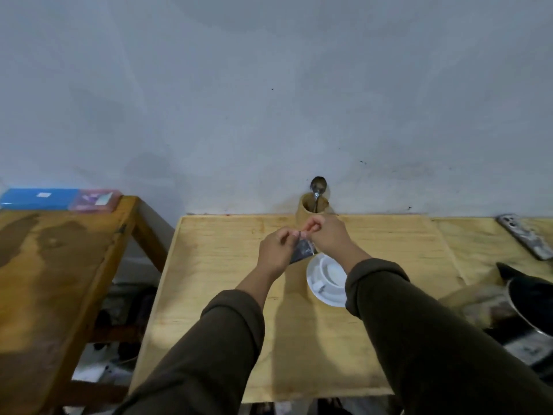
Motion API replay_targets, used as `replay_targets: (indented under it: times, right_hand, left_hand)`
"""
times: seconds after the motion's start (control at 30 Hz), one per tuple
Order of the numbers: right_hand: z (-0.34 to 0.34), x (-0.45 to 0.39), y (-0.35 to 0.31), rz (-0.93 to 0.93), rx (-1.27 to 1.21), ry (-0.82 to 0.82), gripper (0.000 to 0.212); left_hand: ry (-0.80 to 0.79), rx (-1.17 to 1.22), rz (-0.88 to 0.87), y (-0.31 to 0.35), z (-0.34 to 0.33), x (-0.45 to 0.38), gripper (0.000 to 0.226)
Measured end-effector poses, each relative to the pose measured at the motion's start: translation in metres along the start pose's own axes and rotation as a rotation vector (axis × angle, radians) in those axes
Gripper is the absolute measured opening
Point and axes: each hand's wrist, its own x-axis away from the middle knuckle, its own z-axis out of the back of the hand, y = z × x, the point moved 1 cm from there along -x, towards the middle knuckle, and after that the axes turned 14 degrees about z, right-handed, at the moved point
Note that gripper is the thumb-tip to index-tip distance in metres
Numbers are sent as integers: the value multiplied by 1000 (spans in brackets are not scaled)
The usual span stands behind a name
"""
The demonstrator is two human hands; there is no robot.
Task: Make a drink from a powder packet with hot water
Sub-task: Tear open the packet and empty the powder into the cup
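A small dark powder packet hangs between both hands above the light wooden table. My left hand pinches its upper left edge, and my right hand pinches the top right corner. Just below and to the right stands a white cup on a white saucer, partly hidden by my right sleeve. Behind the hands, a metal spoon stands upright in a wooden holder against the wall. A black and steel kettle sits at the right edge.
A phone lies on the table at the far right. To the left stands a darker wooden table carrying a blue box and a pink case. A gap separates the two tables.
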Motion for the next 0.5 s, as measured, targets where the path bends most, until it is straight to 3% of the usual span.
replay_targets:
  times: [0.13, 0.33, 0.5]
  right_hand:
    - [6, 14, 8, 2, -46, 86, 13]
    - [15, 25, 20, 144, 115, 180, 2]
    - [33, 33, 34, 238, 150, 141, 11]
  left_hand:
    - [-10, -6, 24, 8, -8, 6, 28]
    - [-5, 76, 144, 23, -27, 10, 26]
    - [-23, 135, 229, 32, -52, 10, 25]
